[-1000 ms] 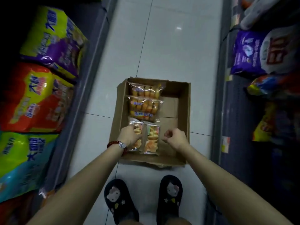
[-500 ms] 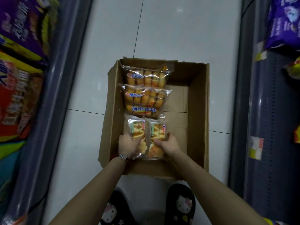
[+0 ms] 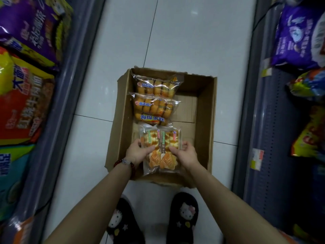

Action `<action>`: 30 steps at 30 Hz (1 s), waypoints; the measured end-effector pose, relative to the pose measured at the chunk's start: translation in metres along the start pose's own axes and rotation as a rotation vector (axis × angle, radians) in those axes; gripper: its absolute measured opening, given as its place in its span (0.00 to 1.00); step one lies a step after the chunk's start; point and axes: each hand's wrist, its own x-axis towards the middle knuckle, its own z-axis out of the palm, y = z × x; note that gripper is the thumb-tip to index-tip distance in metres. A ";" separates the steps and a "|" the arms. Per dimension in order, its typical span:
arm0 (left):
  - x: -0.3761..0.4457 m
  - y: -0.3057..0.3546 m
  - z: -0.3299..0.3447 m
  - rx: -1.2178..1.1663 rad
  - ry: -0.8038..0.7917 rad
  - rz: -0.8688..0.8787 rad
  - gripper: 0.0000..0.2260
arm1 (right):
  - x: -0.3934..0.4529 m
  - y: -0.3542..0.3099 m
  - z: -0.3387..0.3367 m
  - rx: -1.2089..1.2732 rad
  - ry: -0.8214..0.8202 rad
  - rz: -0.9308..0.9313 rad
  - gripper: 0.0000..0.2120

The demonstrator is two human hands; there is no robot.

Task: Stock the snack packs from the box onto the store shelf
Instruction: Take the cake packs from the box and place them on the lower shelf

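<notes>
Now gripping, left hand and right hand clamped on the paired waffle packs at the near end of the box; slick film, so risking one slipping loose on lifting.

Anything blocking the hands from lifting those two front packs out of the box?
Nothing visible. The left hand and right hand already grip the two front packs from either side. The cardboard box is open-topped, and the sponge cake packs lie behind, not on top.
</notes>
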 end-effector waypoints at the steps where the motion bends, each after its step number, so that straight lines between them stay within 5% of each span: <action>1: -0.016 0.006 0.000 -0.014 0.005 0.011 0.19 | -0.014 -0.007 -0.003 0.006 -0.004 -0.008 0.19; 18: -0.322 0.142 -0.075 -0.188 0.015 0.268 0.16 | -0.302 -0.171 -0.025 0.037 -0.103 -0.281 0.23; 22: -0.399 0.171 -0.105 -0.236 0.009 0.312 0.24 | -0.378 -0.212 -0.023 0.018 -0.116 -0.357 0.20; 30: -0.556 0.207 -0.183 -0.348 0.053 0.463 0.25 | -0.521 -0.296 0.004 -0.039 -0.227 -0.471 0.16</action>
